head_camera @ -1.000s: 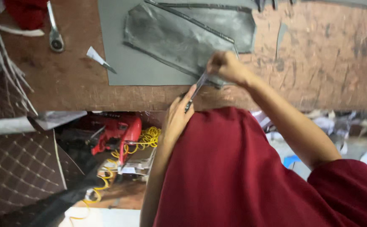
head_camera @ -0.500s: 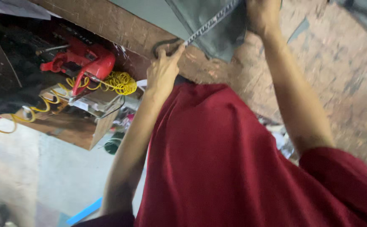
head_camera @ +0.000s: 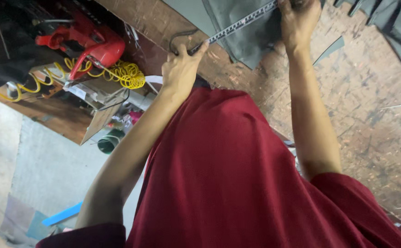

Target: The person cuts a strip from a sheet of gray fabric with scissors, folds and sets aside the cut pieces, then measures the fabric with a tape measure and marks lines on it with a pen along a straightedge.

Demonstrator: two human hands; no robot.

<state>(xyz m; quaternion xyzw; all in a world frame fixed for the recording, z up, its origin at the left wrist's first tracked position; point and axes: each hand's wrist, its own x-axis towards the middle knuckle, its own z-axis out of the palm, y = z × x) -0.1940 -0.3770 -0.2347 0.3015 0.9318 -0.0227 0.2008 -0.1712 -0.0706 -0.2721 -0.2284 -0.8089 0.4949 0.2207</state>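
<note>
Holding a metal ruler (head_camera: 237, 25) stretched across a piece of grey material (head_camera: 251, 39) on a scuffed wooden workbench (head_camera: 370, 92). Left hand (head_camera: 182, 69) pinching the near-left end between thumb and fingertips, closed tight on it right at the bench edge. Right hand (head_camera: 297, 18) pressing down on the far end up at the top of the shot, fingers curled over it, though partly cut off by the frame so can't tell exactly how they sit. Pretty clearly one hand at each end to keep the ruler taut and flat against the grey sheet. Red shirt (head_camera: 237, 183) filling most of the view. Off to the left, below bench level, a red power tool (head_camera: 95, 39) sitting next to a coiled yellow hose (head_camera: 127, 73).
</note>
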